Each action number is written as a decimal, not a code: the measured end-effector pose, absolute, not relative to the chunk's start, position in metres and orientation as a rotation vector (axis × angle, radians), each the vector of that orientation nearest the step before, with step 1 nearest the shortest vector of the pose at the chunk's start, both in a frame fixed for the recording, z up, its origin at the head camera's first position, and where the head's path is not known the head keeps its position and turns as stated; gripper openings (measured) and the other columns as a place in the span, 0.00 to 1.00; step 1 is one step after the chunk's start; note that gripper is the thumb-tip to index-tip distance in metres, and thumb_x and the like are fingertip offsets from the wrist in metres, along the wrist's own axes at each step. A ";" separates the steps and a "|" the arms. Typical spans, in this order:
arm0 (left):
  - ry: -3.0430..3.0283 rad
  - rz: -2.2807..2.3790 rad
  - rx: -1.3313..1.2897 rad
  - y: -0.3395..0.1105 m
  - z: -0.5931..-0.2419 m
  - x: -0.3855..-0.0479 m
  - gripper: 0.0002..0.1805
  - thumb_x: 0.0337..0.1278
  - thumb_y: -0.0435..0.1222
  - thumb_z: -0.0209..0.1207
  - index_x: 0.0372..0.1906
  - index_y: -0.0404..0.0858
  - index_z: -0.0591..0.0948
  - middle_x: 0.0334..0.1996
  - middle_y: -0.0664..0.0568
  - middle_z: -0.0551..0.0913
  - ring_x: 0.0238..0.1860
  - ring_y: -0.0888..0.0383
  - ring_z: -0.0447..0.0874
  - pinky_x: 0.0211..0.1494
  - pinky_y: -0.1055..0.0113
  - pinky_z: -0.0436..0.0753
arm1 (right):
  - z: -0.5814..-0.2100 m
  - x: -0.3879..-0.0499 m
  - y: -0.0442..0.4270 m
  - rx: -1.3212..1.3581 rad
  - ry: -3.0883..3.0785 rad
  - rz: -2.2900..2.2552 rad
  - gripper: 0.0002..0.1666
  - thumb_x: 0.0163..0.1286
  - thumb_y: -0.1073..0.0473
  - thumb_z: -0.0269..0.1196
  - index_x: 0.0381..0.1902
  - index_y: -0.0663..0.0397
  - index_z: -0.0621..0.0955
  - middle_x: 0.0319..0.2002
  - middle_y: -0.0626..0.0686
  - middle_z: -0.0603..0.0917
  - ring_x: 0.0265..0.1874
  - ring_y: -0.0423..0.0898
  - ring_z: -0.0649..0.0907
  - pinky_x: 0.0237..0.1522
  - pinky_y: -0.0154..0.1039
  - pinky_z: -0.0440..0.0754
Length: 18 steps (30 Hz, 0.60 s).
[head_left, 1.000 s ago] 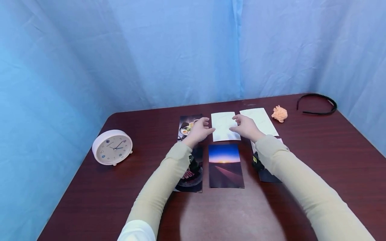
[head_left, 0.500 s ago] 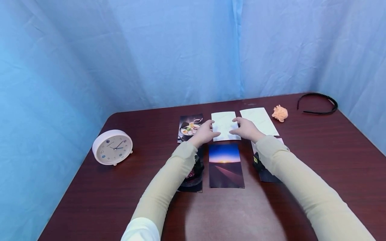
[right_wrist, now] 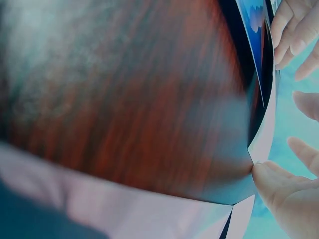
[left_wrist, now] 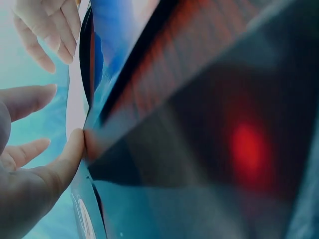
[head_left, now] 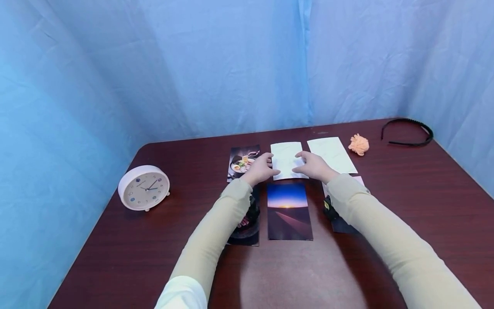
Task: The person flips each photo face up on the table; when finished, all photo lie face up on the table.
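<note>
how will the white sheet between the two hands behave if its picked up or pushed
The white sheet will probably bend easily when lifted, as its edge looks thin and gently bowed in the right wrist view. It seems likely to be light for its size, given that thinness. If pushed, it likely won't roll, since it lies nearly flat on the table.

Over the sheet, a gap parts left fingers from right fingers; the curtain bars the table's far edge.
</note>
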<state>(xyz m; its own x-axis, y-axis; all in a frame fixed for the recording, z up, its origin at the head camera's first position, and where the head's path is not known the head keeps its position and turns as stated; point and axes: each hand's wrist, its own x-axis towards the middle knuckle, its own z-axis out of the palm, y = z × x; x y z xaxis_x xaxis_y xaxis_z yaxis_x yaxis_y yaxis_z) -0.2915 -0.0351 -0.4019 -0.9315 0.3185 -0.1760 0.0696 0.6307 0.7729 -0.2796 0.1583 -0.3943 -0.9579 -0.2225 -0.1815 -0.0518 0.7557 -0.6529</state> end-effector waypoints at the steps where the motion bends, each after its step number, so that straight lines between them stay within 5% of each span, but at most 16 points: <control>1: 2.552 1.205 0.307 -0.035 -0.402 -0.292 0.36 0.56 0.36 0.63 0.68 0.34 0.63 0.61 0.39 0.73 0.62 0.49 0.73 0.64 0.58 0.72 | -0.394 -0.280 0.158 -0.208 2.700 -0.997 0.34 0.66 0.54 0.60 0.65 0.65 0.65 0.65 0.71 0.65 0.65 0.65 0.66 0.65 0.59 0.63; 18: 2.526 1.205 0.352 -0.036 -0.401 -0.289 0.40 0.47 0.34 0.70 0.67 0.36 0.66 0.59 0.40 0.75 0.60 0.49 0.74 0.62 0.59 0.74 | -0.394 -0.277 0.159 -0.214 2.617 -1.047 0.46 0.56 0.55 0.71 0.68 0.62 0.63 0.67 0.69 0.63 0.66 0.63 0.65 0.65 0.56 0.66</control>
<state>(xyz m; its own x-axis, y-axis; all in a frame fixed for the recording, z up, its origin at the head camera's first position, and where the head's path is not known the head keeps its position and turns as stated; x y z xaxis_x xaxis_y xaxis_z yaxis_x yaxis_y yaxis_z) -0.2889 -0.0357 -0.4006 -0.9186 0.3526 -0.1783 0.0835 0.6142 0.7847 -0.2768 0.1588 -0.3936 -0.9398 -0.2513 -0.2316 -0.0222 0.7211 -0.6925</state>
